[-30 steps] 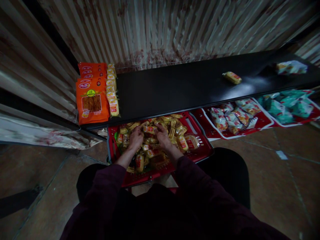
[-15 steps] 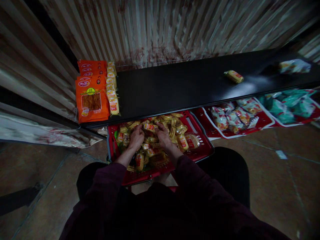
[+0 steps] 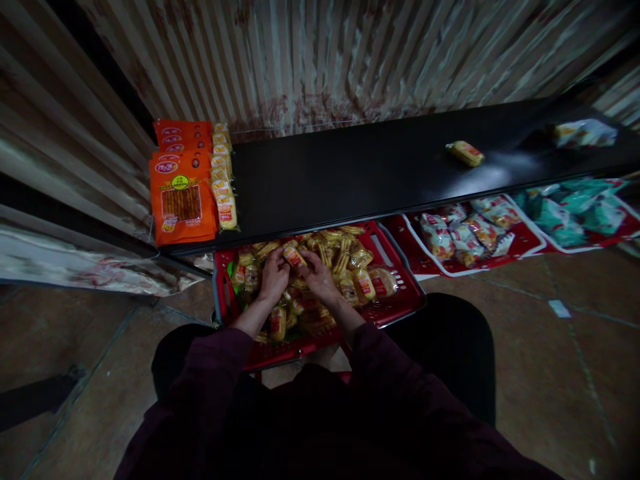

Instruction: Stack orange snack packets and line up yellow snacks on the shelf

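Note:
A small yellow wrapped snack cake (image 3: 293, 256) with a red and white label is held between my two hands. My left hand (image 3: 275, 275) grips its left side, fingers closed, and my right hand (image 3: 319, 276) pinches its right end. Beneath them the red basket (image 3: 407, 293) is filled with many similar wrapped snack cakes, some partly hidden by my hands. Along the left end of the black shelf (image 3: 320, 177), a row of the same cakes (image 3: 226, 210) stands beside orange snack packets (image 3: 183, 200).
A single wrapped cake (image 3: 466, 153) lies farther right on the shelf, and a white packet (image 3: 586, 133) near its right end. Below the shelf edge, one basket holds white and red packets (image 3: 470, 235) and another holds green packets (image 3: 565, 213). Pleated curtain (image 3: 310, 60) hangs behind.
The held cake has tilted from lying nearly level to slanting down to the right. My right hand has shifted left and slightly down, closer to my left hand.

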Tool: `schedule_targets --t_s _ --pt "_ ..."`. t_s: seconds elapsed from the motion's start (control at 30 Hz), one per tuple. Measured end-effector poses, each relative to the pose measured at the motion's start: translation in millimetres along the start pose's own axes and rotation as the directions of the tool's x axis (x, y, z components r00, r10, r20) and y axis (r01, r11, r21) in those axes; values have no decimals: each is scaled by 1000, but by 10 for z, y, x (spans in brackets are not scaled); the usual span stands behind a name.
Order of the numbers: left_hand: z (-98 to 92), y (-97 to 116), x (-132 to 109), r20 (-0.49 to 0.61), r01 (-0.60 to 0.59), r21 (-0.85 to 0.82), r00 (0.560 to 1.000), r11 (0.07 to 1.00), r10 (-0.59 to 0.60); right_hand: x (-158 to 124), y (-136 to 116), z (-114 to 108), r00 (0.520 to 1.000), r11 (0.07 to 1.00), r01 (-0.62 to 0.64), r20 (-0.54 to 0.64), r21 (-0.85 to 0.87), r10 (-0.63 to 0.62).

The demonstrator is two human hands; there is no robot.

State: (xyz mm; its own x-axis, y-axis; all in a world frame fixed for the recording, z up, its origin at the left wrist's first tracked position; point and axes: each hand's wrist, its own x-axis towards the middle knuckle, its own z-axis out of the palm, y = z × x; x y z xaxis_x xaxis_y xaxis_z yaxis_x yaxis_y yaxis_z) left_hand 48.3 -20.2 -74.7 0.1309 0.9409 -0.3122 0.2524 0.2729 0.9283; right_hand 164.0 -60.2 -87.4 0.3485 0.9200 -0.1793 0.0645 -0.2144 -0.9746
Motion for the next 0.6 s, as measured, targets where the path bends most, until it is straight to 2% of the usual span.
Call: schedule_targets --t_s 0.1,0.2,0.47,0.6 --pt "14 20 -59 26 -22 -41 999 999 23 -32 -48 7 999 995 45 12 -87 -44" --pt "29 30 -103 43 -33 -98 998 995 37 -66 -102 11 999 994 39 13 -103 -38" --pt "22 -33 -151 -17 -120 -178 993 977 119 -188 -279 -32 994 1000 -22 105 -13 24" --pt "7 -34 -170 -55 -171 -212 985 962 163 -236 -324 -21 995 996 -39 95 74 32"
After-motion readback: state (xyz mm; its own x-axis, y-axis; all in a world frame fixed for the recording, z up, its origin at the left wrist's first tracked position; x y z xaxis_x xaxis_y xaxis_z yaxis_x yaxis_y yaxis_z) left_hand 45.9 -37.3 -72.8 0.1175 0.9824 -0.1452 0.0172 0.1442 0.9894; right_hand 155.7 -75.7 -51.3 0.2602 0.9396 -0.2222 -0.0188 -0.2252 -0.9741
